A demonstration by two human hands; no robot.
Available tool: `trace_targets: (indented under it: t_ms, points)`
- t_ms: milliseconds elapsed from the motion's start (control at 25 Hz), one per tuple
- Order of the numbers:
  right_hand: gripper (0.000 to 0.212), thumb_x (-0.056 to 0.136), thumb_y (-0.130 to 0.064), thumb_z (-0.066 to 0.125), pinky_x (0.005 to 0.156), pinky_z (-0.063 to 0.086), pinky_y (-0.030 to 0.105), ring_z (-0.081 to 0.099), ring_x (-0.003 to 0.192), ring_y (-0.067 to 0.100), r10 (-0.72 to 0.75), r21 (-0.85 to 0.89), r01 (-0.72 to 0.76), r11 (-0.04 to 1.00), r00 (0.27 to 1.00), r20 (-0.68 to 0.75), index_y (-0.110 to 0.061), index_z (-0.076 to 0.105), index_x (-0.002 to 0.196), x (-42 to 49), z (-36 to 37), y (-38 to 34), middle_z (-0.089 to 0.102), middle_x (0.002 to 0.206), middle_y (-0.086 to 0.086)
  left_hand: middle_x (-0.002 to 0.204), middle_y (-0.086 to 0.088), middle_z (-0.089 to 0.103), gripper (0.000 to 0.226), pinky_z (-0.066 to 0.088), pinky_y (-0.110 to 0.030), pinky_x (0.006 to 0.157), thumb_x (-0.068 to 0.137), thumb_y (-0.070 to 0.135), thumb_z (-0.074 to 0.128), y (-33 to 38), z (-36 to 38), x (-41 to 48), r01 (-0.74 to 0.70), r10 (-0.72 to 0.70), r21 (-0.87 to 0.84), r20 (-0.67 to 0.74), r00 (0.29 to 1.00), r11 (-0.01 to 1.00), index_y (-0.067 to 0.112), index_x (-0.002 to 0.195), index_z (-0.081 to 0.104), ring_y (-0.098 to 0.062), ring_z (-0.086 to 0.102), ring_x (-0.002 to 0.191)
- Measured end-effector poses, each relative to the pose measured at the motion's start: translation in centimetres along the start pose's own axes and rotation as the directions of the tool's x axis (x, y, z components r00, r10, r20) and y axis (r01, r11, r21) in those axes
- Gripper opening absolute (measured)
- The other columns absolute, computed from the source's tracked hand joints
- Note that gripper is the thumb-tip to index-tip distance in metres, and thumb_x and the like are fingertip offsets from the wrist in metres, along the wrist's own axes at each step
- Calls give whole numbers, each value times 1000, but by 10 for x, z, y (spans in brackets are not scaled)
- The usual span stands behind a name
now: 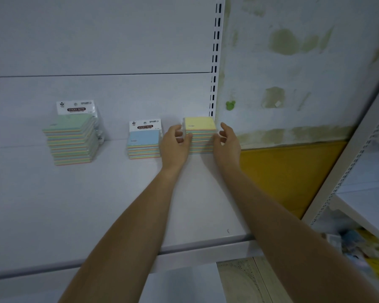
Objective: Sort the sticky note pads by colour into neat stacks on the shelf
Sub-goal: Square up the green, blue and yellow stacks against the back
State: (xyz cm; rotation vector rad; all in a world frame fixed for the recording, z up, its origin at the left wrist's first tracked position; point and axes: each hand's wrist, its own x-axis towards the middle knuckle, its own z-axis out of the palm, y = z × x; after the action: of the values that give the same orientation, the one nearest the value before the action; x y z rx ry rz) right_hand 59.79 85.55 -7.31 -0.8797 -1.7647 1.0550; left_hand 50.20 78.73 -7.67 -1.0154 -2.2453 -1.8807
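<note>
Now the yellow-topped stack of wrapped sticky note pads [200,136] sits just left of the white slotted upright [214,62]. The left hand [175,142] presses its side with relaxed fingers; the right hand [227,142] curves loosely open beside it. A lopsided push could topple it.

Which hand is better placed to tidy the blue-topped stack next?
Probably the left hand: it sits between the blue-topped stack and the yellow-topped stack, right beside the blue one. The right hand is on the yellow stack's far side.
</note>
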Motion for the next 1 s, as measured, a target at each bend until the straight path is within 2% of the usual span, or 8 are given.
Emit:
trace_targets:
  t_ms: [120,200,320,440,680,760,880,1000]
  points:
    - [37,96,-17,40,91,43,28,53,113,18,-64,11,64,998,998,-5,-17,46,133,-1,0,0,56,127,8,118,-13,61,32,50,-27,85,92,14,51,-1,0,0,-109,109,-13,22,994,994,7,123,54,-21,60,99]
    - [35,96,-17,42,87,41,23,55,112,18,-32,36,33,999,999,-8,-15,50,130,1,1,1,59,126,7,117,-15,63,26,51,-17,84,92,12,50,-4,1,1,-125,125,0,12,992,992,4,115,58,-23,61,101]
    - [33,95,-19,45,87,41,21,56,104,14,52,83,-51,995,998,-17,-11,54,126,4,0,0,61,125,6,115,-14,65,24,39,4,68,90,9,52,-2,0,1,-106,106,-10,-10,994,994,1,112,59,-13,58,93]
    - [36,94,-18,47,90,43,22,53,99,10,63,90,-63,994,998,-3,-10,51,129,4,-1,0,59,126,6,115,-13,65,25,39,7,65,88,6,54,-2,-1,-1,-105,105,-27,5,994,994,1,112,59,-12,56,91]
    - [36,94,-18,46,78,40,24,58,109,22,17,-32,-15,999,999,41,-7,48,129,6,3,4,58,127,11,119,-11,61,29,37,7,65,86,4,57,2,-4,-3,-43,43,-31,22,999,999,2,115,57,-13,55,90]
    - [38,94,-18,46,74,39,24,58,108,22,43,-43,-41,998,998,54,-8,45,130,7,3,5,57,126,10,124,-13,58,37,41,0,72,85,8,60,2,-4,-3,2,-1,-15,49,999,1000,4,120,53,-17,59,93]
    - [46,90,-15,49,75,40,26,56,111,23,89,-63,-83,995,992,90,-9,37,134,6,1,6,54,128,10,127,-15,55,50,46,-27,86,81,10,64,-1,-4,-3,108,-116,59,149,982,992,5,127,46,-27,61,104]
    - [55,86,-13,52,87,45,34,52,116,27,76,-115,-64,991,991,106,-8,32,138,6,3,6,49,132,13,128,-17,53,52,46,-35,92,82,9,63,1,-8,-6,103,-125,120,190,974,987,3,129,43,-30,59,108]
